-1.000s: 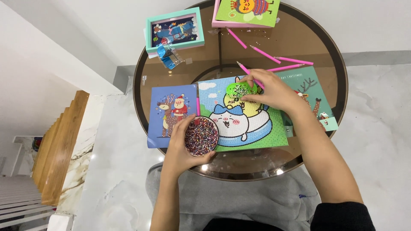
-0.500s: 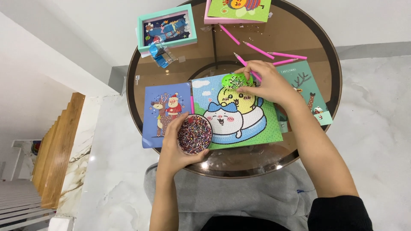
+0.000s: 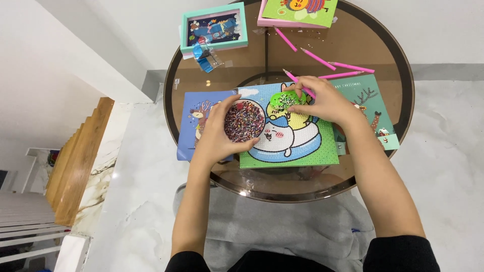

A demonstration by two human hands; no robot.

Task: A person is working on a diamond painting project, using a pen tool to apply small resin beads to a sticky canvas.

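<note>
Presently, we found the work at the bead-handling stage of a diamond-painting picture. The left hand [image 3: 218, 132] was curled around a round dish of mixed beads [image 3: 244, 121], fingers closed on its rim, holding it on the left edge of the cartoon canvas [image 3: 302, 146]. The right hand [image 3: 322, 100] rested on the upper part of that canvas, fingertips pinched on a small green tray [image 3: 282, 99] speckled with beads, with a pink pen [image 3: 297, 82] lying under the fingers; we could not tell whether the pen itself was gripped. The canvas lay flat at the near edge of the round glass table [image 3: 403, 65].

In our judgement, the next move called for steadiness with both containers, since either one tipped would scatter beads over the canvas and the glass.

Around the work we noted a blue festive card [image 3: 191, 126] partly under the left hand and a green reindeer card [image 3: 370, 106] tucked beneath the canvas on the right. Three loose pink pens [image 3: 322, 60] lay behind the right hand, near enough to be knocked. A teal framed picture [image 3: 214, 27], a small clear packet [image 3: 205, 54] and a pink-edged green canvas [image 3: 297, 12] stood at the far rim, well apart from the hands
</note>
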